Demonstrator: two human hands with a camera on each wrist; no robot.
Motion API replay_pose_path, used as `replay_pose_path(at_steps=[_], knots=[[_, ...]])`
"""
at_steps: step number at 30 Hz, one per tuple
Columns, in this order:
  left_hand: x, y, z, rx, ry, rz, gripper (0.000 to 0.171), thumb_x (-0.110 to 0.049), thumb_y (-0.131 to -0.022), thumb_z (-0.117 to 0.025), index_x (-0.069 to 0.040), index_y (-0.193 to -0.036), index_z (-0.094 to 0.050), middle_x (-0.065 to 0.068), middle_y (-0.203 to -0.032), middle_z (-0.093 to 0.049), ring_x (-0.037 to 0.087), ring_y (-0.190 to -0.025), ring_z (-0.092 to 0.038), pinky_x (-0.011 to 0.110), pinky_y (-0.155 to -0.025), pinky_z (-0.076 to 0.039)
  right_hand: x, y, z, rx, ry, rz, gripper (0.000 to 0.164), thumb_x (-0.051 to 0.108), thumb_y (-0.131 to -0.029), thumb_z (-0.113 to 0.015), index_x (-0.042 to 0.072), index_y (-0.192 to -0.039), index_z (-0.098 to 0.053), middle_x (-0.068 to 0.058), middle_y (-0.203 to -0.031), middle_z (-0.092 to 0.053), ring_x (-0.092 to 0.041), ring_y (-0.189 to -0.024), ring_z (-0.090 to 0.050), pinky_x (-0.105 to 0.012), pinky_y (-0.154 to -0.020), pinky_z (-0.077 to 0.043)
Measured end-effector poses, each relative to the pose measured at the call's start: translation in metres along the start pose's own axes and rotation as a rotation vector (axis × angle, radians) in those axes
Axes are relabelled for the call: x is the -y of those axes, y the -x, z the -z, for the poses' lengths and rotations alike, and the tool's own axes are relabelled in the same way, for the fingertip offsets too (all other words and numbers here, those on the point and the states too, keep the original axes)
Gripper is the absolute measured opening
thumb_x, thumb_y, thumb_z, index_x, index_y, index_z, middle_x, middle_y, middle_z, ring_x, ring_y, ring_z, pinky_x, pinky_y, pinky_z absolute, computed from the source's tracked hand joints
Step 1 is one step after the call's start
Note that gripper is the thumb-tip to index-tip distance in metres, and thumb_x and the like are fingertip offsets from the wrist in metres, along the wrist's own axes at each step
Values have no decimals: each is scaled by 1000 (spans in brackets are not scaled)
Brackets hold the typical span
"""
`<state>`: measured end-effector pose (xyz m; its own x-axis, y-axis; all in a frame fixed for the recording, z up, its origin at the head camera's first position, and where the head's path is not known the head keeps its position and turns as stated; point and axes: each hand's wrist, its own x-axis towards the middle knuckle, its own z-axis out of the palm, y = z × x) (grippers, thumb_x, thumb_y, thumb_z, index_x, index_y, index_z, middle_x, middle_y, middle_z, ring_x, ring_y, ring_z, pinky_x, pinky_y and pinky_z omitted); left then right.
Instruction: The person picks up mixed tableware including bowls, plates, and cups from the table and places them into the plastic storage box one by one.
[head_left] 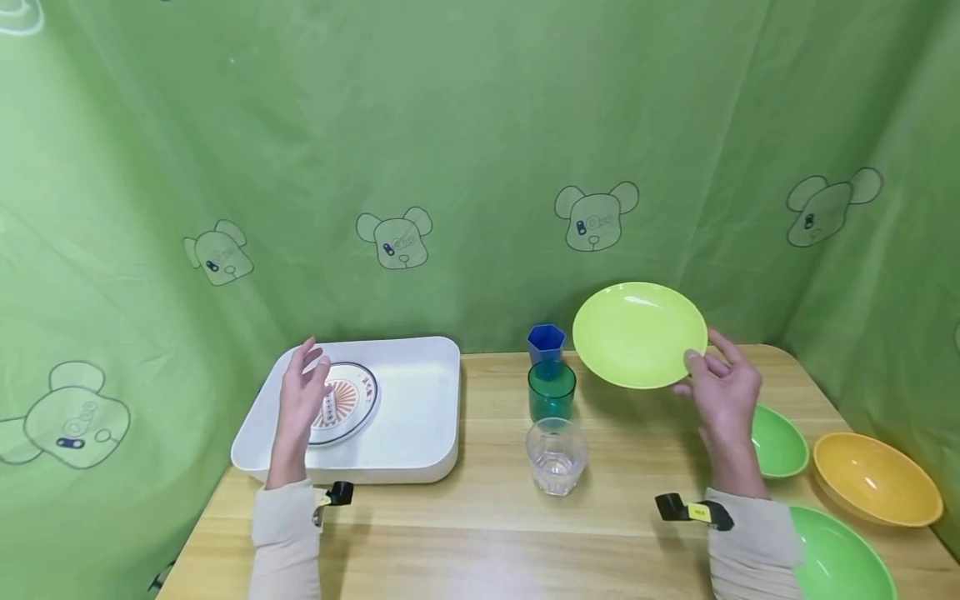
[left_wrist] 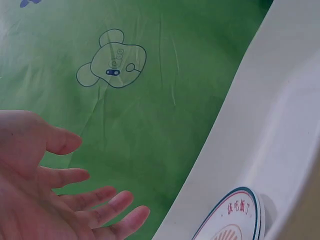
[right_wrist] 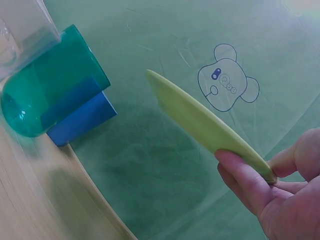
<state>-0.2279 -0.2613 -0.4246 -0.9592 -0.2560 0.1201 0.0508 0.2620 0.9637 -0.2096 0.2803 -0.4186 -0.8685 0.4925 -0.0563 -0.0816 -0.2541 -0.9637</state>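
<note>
My right hand (head_left: 726,392) pinches the right rim of a yellow-green plate (head_left: 637,333), thumb on top and fingers beneath. The plate is held up above the back of the table, its face tilted toward me; the right wrist view shows the plate (right_wrist: 200,122) nearly edge-on. On the left, my left hand (head_left: 302,400) hovers over the white tray (head_left: 416,408) with fingers spread and nothing in them. A white plate (head_left: 360,408) with a red ray print and dark rim lies in that tray, partly hidden behind the left hand.
A blue cup (head_left: 546,340), a green tumbler (head_left: 552,392) and a clear glass (head_left: 557,458) stand in a row mid-table. To the right sit a green bowl (head_left: 780,442), an orange bowl (head_left: 873,479) and another green bowl (head_left: 843,558). A green curtain (head_left: 487,125) encloses the table.
</note>
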Motion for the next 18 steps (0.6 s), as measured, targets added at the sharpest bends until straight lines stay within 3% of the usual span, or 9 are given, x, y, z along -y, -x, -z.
replay_pose_path(at_steps=[9, 16, 18], knots=[[-1, 3, -7, 26, 46, 11, 57, -17, -109, -47, -4, -161, -26, 23, -159, -37, 38, -141, -42, 55, -108, -48, -1, 4, -5, 0, -34, -32, 62, -5, -97, -62, 4, -155, -42, 6, -83, -72, -11, -59, -70, -23, -50, -59], [4, 10, -11, 42, 83, 9, 57, -17, -109, -48, -5, -161, -27, 22, -158, -38, 37, -141, -42, 21, -90, -57, -4, 6, -11, 15, -68, -49, 62, -5, -96, -64, 3, -154, -42, 3, -87, -72, -12, -60, -70, -23, -50, -59], [6, 12, -12, 49, 100, 8, 58, -18, -109, -48, -5, -161, -27, 22, -158, -37, 37, -142, -41, 19, -89, -57, -5, 7, -12, 21, -79, -53, 63, -5, -96, -64, 3, -154, -42, 2, -88, -72, -12, -62, -70, -24, -51, -60]])
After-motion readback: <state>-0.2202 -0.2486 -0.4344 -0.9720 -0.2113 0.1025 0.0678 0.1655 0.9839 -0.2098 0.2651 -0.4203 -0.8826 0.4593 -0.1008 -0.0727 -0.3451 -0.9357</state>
